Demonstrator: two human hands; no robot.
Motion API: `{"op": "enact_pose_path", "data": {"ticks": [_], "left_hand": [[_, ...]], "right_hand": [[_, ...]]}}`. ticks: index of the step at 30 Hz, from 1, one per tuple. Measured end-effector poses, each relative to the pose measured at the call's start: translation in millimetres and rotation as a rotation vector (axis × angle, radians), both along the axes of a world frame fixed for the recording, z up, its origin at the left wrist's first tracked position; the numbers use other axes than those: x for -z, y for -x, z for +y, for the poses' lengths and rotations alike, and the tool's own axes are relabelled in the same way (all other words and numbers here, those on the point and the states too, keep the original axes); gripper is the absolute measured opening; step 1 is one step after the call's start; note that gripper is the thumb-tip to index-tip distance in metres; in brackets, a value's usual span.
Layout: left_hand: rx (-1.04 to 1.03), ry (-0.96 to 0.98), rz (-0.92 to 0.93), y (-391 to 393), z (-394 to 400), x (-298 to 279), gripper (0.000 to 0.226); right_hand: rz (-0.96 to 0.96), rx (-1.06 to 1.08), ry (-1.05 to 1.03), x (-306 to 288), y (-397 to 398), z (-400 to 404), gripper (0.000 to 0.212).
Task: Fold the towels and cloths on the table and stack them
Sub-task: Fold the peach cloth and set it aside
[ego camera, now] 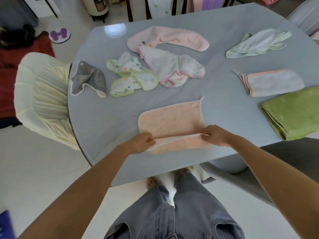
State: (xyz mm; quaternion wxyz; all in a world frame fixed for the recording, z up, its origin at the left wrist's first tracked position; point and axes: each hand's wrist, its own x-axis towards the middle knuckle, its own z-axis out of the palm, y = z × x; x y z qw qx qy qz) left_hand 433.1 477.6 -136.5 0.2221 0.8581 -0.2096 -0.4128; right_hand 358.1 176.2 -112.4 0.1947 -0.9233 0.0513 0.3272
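A peach cloth [170,120] with a white hem lies flat near the table's front edge. My left hand [142,141] pinches its near-left corner and my right hand [214,135] pinches its near-right corner, so the near edge is lifted and folded a little over the cloth. On the right sit a folded pink-edged white cloth [272,82] and a folded green towel [295,112]. Unfolded pieces lie further back: a grey cloth [88,79], a green-trimmed printed cloth [133,75], a pink-trimmed white cloth [174,68], a pink towel [170,37] and a pale green cloth [259,43].
The grey table [107,114] has a rounded edge on the left. A cream chair [41,97] stands against its left side, a grey chair [241,178] at the front right. More chairs with hanging cloths stand behind the table.
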Motion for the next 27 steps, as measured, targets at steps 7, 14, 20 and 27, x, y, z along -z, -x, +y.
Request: {"op": "enact_pose_path", "data": {"ticks": [7, 14, 20, 27], "left_hand": [[0.027, 0.023, 0.068, -14, -5, -10, 0.072], [-0.236, 0.071, -0.253, -31, -15, -1, 0.024], [-0.676, -0.151, -0.23, -51, -41, -1, 0.043], [-0.767, -0.387, -0.19, -62, -57, 2, 0.055]], "right_hand": [[-0.202, 0.271, -0.082, 2, -38, -1, 0.014], [-0.304, 0.337, -0.021, 17, -79, -8, 0.018], [-0.352, 0.232, 0.036, 23, -106, -7, 0.017], [-0.352, 0.19, 0.122, 37, -122, -10, 0.018]]}}
